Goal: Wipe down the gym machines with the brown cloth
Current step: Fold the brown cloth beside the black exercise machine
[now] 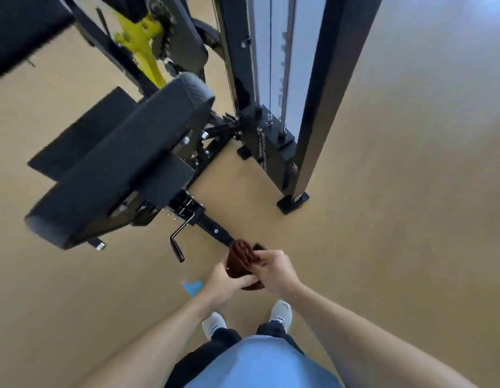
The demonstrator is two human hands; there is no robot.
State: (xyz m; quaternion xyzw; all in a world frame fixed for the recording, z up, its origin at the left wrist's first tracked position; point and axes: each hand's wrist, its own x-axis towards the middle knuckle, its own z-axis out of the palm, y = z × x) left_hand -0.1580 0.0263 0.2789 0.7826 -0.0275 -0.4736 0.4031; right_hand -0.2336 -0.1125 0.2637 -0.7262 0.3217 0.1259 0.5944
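A bunched brown cloth (241, 254) sits between both my hands, low in the middle of the head view. My left hand (225, 284) grips it from below and the left. From the right, my right hand (272, 268) pinches its edge with curled fingers. The cloth hangs just past the end of a black bar (215, 231) that sticks out from a gym machine. That machine has a long black padded seat (123, 169) and a small black crank handle (180, 236) beside the bar.
A tall black weight-stack tower (274, 107) with cables and guide rods stands at upper middle, its foot (293, 201) on the tan floor. A yellow lever (143, 43) and black frame fill the upper left. My white shoes (281, 312) stand below; a blue floor mark (192, 287) lies left of them.
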